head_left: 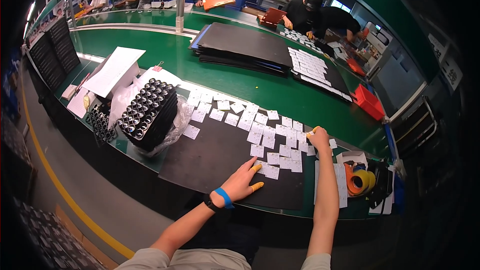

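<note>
Green bench [232,82] stretching wide, black mat [210,165] on its near side, and white cards [256,132] crowding the mat's far and right parts! Left hand [239,184] spread at their near edge; right hand [319,138] curled at far right, any pinch impossible to tell. Best played, I'd say, with light fingertips, cards flat, edges squared, nothing overlapping.
</note>
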{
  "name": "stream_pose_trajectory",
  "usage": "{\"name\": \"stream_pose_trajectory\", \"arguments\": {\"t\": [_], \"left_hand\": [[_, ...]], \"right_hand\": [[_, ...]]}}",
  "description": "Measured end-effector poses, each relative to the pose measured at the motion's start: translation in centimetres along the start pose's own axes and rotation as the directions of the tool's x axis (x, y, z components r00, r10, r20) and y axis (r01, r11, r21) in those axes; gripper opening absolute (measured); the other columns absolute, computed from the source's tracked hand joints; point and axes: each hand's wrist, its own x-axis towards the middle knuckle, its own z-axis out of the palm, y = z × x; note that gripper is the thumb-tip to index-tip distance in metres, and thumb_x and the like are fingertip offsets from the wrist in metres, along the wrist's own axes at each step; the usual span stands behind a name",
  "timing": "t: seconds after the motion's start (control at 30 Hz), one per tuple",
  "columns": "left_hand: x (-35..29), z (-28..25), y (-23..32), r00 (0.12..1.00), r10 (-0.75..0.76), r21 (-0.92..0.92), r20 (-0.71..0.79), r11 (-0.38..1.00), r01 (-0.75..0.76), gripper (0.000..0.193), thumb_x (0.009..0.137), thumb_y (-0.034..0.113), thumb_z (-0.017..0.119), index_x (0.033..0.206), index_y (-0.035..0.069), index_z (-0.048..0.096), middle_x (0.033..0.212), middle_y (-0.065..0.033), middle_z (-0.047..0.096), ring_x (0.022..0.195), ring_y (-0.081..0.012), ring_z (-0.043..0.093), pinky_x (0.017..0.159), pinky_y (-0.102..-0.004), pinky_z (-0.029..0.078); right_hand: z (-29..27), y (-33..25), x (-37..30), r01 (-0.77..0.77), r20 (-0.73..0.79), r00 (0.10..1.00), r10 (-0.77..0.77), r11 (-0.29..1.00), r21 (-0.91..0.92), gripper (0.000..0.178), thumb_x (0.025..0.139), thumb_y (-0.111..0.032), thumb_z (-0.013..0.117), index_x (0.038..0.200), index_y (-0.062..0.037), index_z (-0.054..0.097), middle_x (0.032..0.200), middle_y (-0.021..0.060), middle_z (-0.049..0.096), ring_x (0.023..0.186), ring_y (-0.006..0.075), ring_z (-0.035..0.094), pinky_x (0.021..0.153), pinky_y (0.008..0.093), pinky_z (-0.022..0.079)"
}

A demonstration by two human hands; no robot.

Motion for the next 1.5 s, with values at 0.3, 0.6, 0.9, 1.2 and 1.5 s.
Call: {"name": "stream_pose_trajectory", "arguments": {"t": [0.3,0.6,0.9,1.2,1.5], "left_hand": [[0.0,-0.3,0.2,1.000,-0.029,0.001,0.002,1.000,0.029,0.057,0.094,0.027,0.071,0.140,-0.001,0.051,0.157,-0.0253,0.034,0.138,-0.0435,0.043,0.113,-0.0427,0.040],[0.2,-0.4,0.4,0.997,-0.063,-0.058,0.036,0.996,0.065,0.059,0.093,0.026,0.071,0.139,-0.004,0.051,0.157,-0.0264,0.033,0.141,-0.0425,0.039,0.116,-0.0428,0.036],[0.1,-0.8,0.2,0.998,-0.044,-0.059,0.049,0.997,0.047,0.058,0.094,0.026,0.069,0.139,-0.005,0.051,0.158,-0.0255,0.032,0.141,-0.0419,0.039,0.116,-0.0424,0.036],[0.1,-0.8,0.3,0.999,-0.040,-0.095,0.034,0.995,0.043,0.057,0.093,0.024,0.070,0.138,-0.005,0.051,0.158,-0.0248,0.033,0.140,-0.0421,0.040,0.115,-0.0427,0.037],[-0.2,0.0,-0.1,1.000,-0.013,-0.040,-0.027,0.999,0.012,0.056,0.094,0.025,0.070,0.140,0.000,0.052,0.158,-0.0232,0.034,0.140,-0.0417,0.041,0.115,-0.0423,0.038]], "right_hand": [[0.1,-2.0,-1.8,0.036,-0.099,0.994,-0.040,0.999,-0.037,0.032,0.080,-0.022,0.074,0.102,-0.0002,0.067,0.107,0.0236,0.066,0.103,0.0418,0.065,0.088,0.0505,0.054],[-0.2,-2.5,-2.5,0.051,-0.107,0.993,-0.059,0.995,-0.082,0.033,0.084,-0.021,0.073,0.108,-0.0003,0.065,0.110,0.0225,0.065,0.107,0.0403,0.064,0.091,0.0483,0.054],[-0.4,-2.5,-2.8,0.061,-0.125,0.990,-0.071,0.994,-0.086,0.035,0.083,-0.021,0.074,0.109,0.0003,0.064,0.109,0.0217,0.065,0.106,0.0398,0.064,0.091,0.0482,0.054],[-0.5,-2.4,-2.7,0.040,-0.121,0.991,-0.047,0.997,-0.062,0.038,0.082,-0.023,0.077,0.110,-0.0003,0.065,0.113,0.0212,0.064,0.111,0.0391,0.062,0.093,0.0476,0.053],[-0.2,-2.1,-2.7,-0.023,-0.096,0.995,0.022,1.000,-0.014,0.043,0.083,-0.026,0.078,0.116,-0.0017,0.065,0.117,0.0199,0.063,0.114,0.0388,0.060,0.095,0.0469,0.053]]}}
